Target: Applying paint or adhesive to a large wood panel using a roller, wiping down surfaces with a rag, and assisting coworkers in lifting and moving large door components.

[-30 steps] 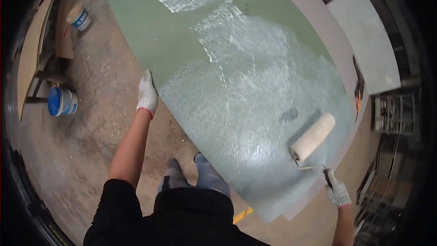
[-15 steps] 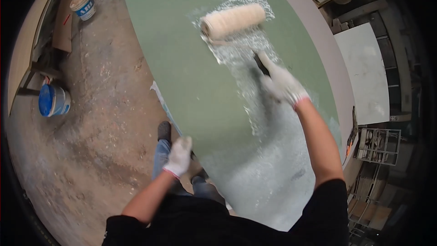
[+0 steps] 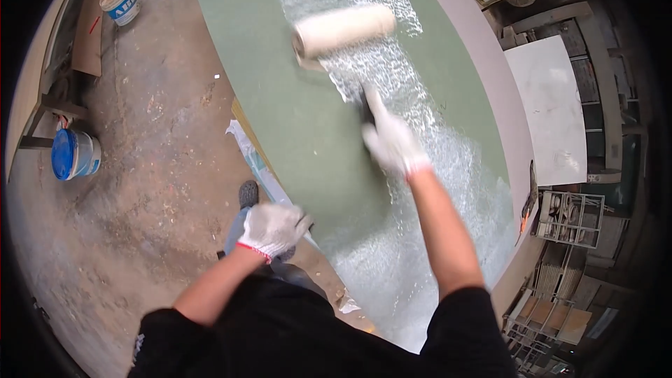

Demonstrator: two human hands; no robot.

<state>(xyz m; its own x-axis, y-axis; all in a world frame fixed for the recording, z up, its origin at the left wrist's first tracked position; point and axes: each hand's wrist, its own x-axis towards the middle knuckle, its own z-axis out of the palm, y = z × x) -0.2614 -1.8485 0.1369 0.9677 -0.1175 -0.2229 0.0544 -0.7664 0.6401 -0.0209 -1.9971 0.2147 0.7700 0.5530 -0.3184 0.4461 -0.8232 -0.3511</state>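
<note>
Over the green board (image 3: 315, 140), passage is being left between the left hand (image 3: 274, 228) and the paint roller (image 3: 344, 30), while the way right is being barred by the right hand (image 3: 395, 141).

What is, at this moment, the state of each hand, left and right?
Left hand: partly closed near the green panel; whether it holds anything cannot be told.
Right hand: closed, holding the paint roller by its dark handle.

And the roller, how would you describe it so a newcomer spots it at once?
Start with the large green board mid-view. Over it, the gloved right hand grips a dark handle; beyond lies the roller, a thick cream cylinder, its rounded shape setting it apart from the flat whitish streaks.
</note>
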